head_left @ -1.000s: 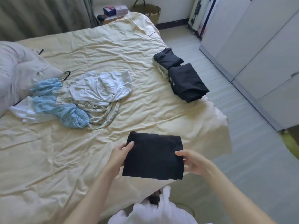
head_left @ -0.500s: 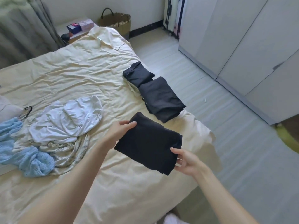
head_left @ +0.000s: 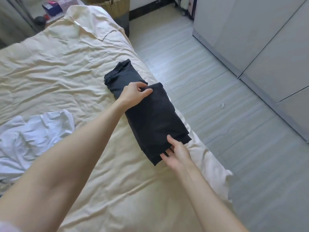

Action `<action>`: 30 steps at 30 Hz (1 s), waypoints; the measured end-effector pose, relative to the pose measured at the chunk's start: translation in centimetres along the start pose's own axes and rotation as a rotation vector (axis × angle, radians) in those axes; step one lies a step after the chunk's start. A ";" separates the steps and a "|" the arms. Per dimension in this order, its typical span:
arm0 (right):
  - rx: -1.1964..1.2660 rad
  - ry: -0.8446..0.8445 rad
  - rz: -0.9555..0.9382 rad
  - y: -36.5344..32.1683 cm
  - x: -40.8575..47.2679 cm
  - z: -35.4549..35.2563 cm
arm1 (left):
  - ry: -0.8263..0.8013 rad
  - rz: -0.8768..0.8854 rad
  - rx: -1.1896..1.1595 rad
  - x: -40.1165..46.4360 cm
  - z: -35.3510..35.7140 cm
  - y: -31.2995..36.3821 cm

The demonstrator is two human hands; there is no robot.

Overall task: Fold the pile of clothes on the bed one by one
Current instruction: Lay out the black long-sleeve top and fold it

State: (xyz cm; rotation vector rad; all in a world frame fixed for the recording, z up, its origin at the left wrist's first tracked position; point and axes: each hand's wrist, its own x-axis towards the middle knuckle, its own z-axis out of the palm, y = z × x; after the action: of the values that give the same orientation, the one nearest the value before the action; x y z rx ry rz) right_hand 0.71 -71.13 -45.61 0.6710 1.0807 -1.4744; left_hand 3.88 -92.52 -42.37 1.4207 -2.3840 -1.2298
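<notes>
A folded black garment (head_left: 153, 118) lies over a stack of folded black clothes at the bed's right edge. My left hand (head_left: 135, 95) pinches its far corner, thumb on top. At the near edge, my right hand (head_left: 177, 153) holds it with the thumb above and the fingers tucked beneath. Just behind it sits another folded black piece (head_left: 121, 76), partly covered by my left hand. A crumpled white garment (head_left: 33, 133) from the unfolded pile lies at the left on the cream bed sheet (head_left: 66, 67).
Grey tiled floor (head_left: 209, 81) runs along the bed's right side, with white wardrobe doors (head_left: 267, 39) beyond it. A woven basket (head_left: 115, 4) and a bedside stand with small boxes (head_left: 53, 7) are at the top, past the bed's far end.
Both hands carried the folded black garment away from me and to the right, and set it down on the black stack. The view turned right, so the blue garment left the frame.
</notes>
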 end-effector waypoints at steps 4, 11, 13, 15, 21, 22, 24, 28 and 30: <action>-0.133 0.098 -0.015 0.0 2.4 -0.6 | -0.058 0.008 0.146 1.7 4.4 -2.3; -1.188 0.353 -0.914 0.4 1.4 -3.4 | 0.148 0.543 0.510 -4.1 6.4 -4.5; -1.560 0.248 -1.187 0.2 2.4 -3.4 | -0.021 0.511 0.697 -4.9 6.5 -5.9; -1.843 0.127 -1.150 -0.4 3.6 -2.7 | -0.112 0.424 0.782 -4.5 6.3 -6.7; -2.073 0.134 -0.963 -0.3 3.6 -1.1 | -0.101 0.244 0.540 -7.1 4.7 -7.9; -2.081 0.111 -0.994 0.4 2.8 -0.9 | -0.067 0.193 0.471 -8.9 4.3 -8.8; -2.098 0.016 -1.087 2.7 1.1 -0.8 | -0.017 0.086 0.405 -13.6 3.6 -11.7; -2.213 -0.223 -1.137 8.9 -1.4 -0.1 | 0.018 -0.177 0.327 -24.5 2.1 -19.3; -2.337 -0.359 -1.031 12.6 -1.6 0.8 | 0.044 -0.307 0.279 -29.2 1.0 -23.1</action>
State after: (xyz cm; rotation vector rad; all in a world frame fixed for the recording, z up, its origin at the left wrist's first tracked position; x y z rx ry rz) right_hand 13.33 -70.45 -47.14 -1.8493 1.9491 -0.0774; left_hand 35.68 -74.71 -50.22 1.9339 -2.4495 -0.9300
